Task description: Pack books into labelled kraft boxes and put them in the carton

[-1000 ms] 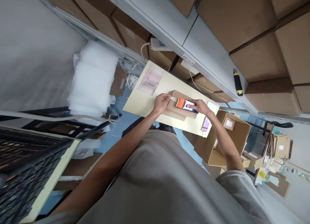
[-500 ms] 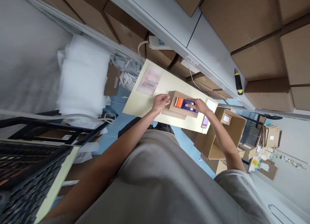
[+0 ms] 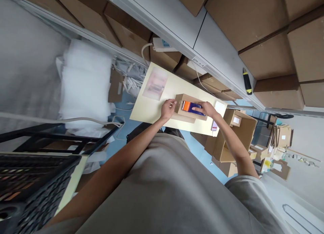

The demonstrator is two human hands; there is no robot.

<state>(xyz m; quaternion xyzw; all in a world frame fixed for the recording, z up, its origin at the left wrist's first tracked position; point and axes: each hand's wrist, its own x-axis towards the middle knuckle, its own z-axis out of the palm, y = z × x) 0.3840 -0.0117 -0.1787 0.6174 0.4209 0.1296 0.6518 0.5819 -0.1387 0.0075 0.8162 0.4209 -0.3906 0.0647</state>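
A small brown cardboard box [image 3: 179, 102] lies on the pale yellow tabletop [image 3: 141, 107]. On its top face rests a tape dispenser [image 3: 192, 108], orange at the front and dark blue behind. My right hand [image 3: 208, 109] is wrapped around the dispenser's blue rear part from the right. At the box's left end is my left hand [image 3: 168, 109], its fingers curled together close to the cardboard. Whatever those fingers pinch is too small to make out. Below the box's near side, a further brown cardboard surface [image 3: 183, 117] shows.
A phone [image 3: 214, 126] lies near the table's right end, and a pinkish printed sheet [image 3: 155, 82] at its left. A large open carton [image 3: 222, 149] stands right of the table. The grey shelf [image 3: 217, 41] behind carries boxes and a yellow-black utility knife [image 3: 247, 82]. White foam sheets [image 3: 84, 85] are stacked at left.
The view has shifted slightly. My left hand has turned a little at the box's left end; my right hand keeps its hold on the tape dispenser.
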